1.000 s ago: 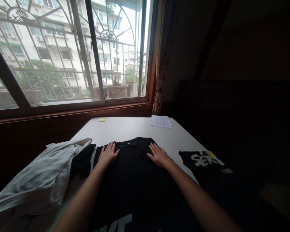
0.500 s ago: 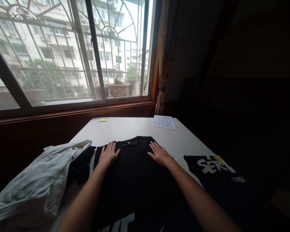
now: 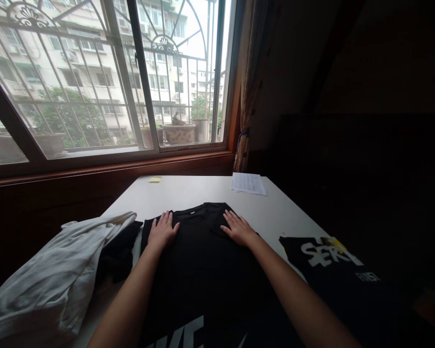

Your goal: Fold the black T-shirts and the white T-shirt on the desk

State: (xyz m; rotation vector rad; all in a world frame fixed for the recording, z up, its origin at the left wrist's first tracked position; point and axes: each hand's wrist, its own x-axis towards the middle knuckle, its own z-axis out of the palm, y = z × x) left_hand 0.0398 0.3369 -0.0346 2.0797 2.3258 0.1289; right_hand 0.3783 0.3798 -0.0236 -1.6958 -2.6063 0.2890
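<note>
A black T-shirt (image 3: 203, 270) lies spread on the white table, its collar toward the window and grey-white lettering near my body. My left hand (image 3: 164, 229) rests flat on its left shoulder, fingers stretched out. On the right shoulder lies my right hand (image 3: 239, 228), also flat with fingers extended, beside a sleeve that seems folded inward. Neither hand grasps the cloth. The shirt's lower part runs out of view at the bottom.
A white garment (image 3: 54, 275) is heaped at the left over a dark cloth (image 3: 119, 253). At the right lies a black garment with white lettering (image 3: 322, 253). Printed papers (image 3: 249, 184) and a yellow note (image 3: 155, 179) sit on the table's (image 3: 192, 190) far side, below the window (image 3: 105, 96).
Both hands stay flat on the shirt's shoulders, nearly unmoved. The view has shifted slightly, so the side garments and papers appear a little displaced.
</note>
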